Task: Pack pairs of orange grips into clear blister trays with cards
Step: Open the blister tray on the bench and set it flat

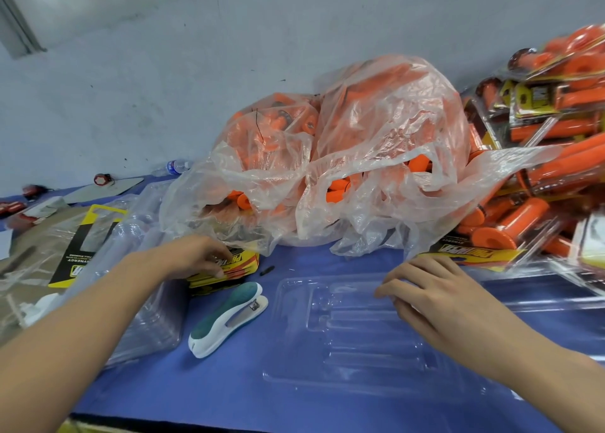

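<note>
An opened clear blister tray (347, 344) lies flat on the blue table (229, 396) in front of me. My right hand (432, 292) rests on the tray's far right part, fingers loosely bent. My left hand (193, 256) reaches to a stack of yellow, black and red cards (235, 270) and pinches the top one between thumb and fingers. Two clear plastic bags (343, 157) full of loose orange grips stand behind the tray.
A teal and white stapler (229, 318) lies between my hands. A stack of empty clear trays (147, 321) sits under my left forearm. Finished packs of orange grips (540, 171) are heaped at the right. A water bottle (175, 167) lies at the back.
</note>
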`<state>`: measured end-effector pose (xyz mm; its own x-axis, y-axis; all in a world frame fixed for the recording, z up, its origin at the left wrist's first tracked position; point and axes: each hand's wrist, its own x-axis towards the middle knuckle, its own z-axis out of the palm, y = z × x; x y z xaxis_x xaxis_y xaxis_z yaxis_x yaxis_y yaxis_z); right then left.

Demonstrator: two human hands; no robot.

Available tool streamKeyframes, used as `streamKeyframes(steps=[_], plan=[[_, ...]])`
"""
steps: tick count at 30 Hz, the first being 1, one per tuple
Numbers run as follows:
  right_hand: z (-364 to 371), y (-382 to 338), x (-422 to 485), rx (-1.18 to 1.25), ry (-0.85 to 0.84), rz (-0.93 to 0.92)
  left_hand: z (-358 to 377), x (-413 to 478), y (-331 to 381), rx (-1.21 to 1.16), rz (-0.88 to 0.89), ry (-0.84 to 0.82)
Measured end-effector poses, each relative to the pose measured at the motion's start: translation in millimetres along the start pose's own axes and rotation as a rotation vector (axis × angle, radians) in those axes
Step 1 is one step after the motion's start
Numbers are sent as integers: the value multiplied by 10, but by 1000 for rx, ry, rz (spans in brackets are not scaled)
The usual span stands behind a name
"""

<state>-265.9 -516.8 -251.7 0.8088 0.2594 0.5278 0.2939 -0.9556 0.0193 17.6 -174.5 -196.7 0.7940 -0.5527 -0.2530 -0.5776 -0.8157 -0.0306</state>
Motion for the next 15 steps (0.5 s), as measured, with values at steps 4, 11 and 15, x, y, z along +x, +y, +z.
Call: streamKeyframes(steps=[4, 11, 15], plan=[[10, -2, -1, 1, 0, 0, -12, -13, -12, -15, 20, 11], [14, -17, 18, -3, -15, -8, 33, -93, 86, 140, 34, 151], [16, -27, 27, 0, -8, -18, 43, -266, 205, 176, 42, 375]])
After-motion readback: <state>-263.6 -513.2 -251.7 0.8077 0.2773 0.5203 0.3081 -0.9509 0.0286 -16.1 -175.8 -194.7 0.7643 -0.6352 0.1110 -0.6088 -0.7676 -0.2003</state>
